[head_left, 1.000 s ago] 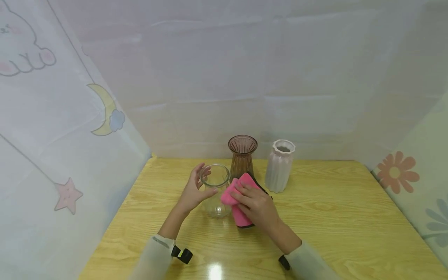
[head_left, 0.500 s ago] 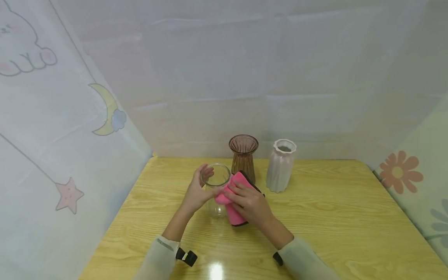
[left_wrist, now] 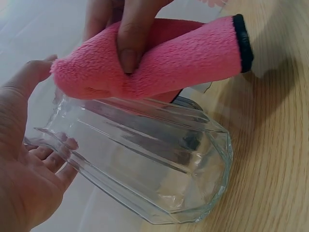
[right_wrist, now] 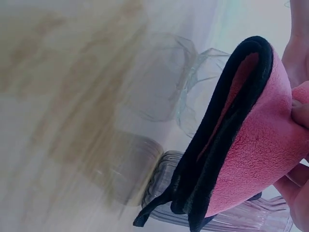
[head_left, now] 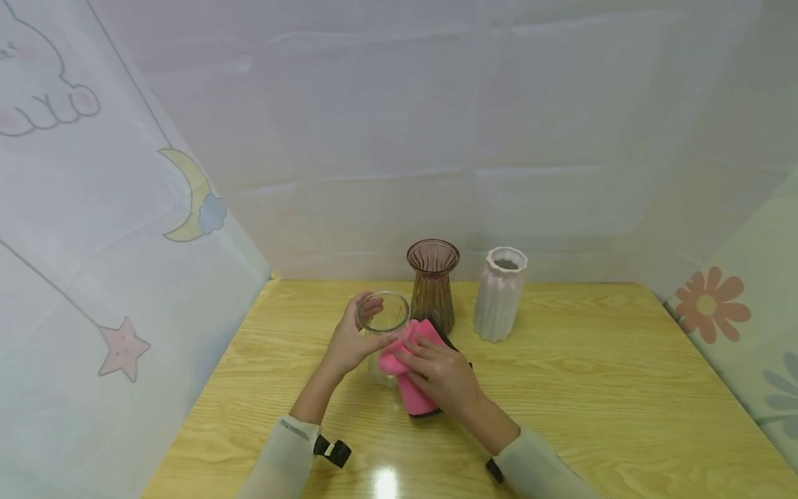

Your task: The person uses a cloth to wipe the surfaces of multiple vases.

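Note:
A clear glass vase (head_left: pixel 382 364) with a round rim and faceted sides stands on the wooden table. My left hand (head_left: pixel 350 339) holds it near the neck, the thumb on the near side and the fingers behind. In the left wrist view the vase (left_wrist: pixel 159 169) shows its angular base on the wood. My right hand (head_left: pixel 445 374) grips a folded pink cloth (head_left: pixel 416 395) with black edging and presses it to the vase's right side. The cloth (right_wrist: pixel 263 159) hides part of the glass and some fingertips in the right wrist view.
Just behind the cloth stands a ribbed purple-brown glass vase (head_left: pixel 431 291) with a flared rim. To its right is a white fluted vase (head_left: pixel 497 305). The pale wooden table (head_left: pixel 592 374) ends at a printed sheet (head_left: pixel 374 138) hanging behind it.
My right hand has brought the pink cloth left against the clear vase, then slid it a little down toward me. The left hand and the vase have hardly moved.

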Tool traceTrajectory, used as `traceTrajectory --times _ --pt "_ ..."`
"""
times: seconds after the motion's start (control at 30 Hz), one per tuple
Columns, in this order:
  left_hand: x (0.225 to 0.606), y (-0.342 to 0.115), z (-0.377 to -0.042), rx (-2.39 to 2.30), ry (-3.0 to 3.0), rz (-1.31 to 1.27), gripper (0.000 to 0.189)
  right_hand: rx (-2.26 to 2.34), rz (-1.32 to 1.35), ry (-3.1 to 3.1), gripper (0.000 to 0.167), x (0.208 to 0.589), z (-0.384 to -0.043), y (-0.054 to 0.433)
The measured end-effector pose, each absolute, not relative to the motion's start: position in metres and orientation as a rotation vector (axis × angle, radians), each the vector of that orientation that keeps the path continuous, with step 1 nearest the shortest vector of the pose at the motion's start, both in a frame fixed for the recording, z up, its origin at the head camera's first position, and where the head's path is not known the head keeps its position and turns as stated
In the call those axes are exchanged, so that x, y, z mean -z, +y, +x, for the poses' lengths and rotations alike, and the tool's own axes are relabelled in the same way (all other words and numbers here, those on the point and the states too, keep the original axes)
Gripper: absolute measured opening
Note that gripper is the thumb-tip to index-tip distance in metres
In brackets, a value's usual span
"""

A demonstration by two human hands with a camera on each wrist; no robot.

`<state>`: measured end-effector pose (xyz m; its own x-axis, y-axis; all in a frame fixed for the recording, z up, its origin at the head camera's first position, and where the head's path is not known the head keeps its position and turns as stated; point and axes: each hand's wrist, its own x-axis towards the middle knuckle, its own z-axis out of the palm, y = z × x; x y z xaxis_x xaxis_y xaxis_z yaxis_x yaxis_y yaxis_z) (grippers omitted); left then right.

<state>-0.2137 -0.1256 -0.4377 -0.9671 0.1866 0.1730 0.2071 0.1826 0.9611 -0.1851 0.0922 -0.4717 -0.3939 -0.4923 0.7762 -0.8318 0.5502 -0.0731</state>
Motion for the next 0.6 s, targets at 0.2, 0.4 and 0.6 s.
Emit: traceTrajectory --times 0.2,0.4,0.6 --pt "0.439 -0.13 -0.216 1.994 -2.388 -0.482 0.096 -0.535 1.081 -2.091 0.042 0.48 -0.181 0.094" --pt "0.442 -0.136 -0.221 2.01 -2.383 -0.563 0.095 -0.51 1.118 -2.149 0.04 0.482 -0.177 0.094" --pt "0.444 -0.145 -0.228 2.014 -2.425 -0.659 0.093 -0.493 1.127 -2.248 0.038 0.484 -0.172 0.095"
